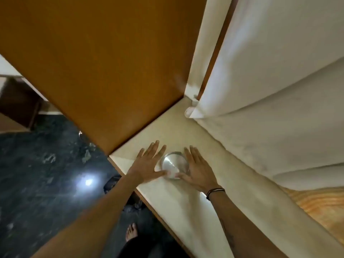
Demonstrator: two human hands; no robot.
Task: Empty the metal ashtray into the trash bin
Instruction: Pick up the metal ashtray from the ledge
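Note:
A small round metal ashtray [174, 163] sits on a pale shelf [186, 198] close to its front edge. My left hand [149, 162] lies flat on the shelf to the ashtray's left, fingers spread, thumb touching the near rim. My right hand [197, 168] lies flat on its right side, fingers straight, thumb also at the near rim. Neither hand has lifted the ashtray. A little pale matter shows inside it near my thumbs. No trash bin is in view.
An orange-brown panel [104, 62] stands at the shelf's left and a white curtain [270, 90] hangs at the right. A dark marble floor [46, 183] with bits of litter lies below, along with my bare foot [131, 232] and a dark object [112, 183] under the shelf edge.

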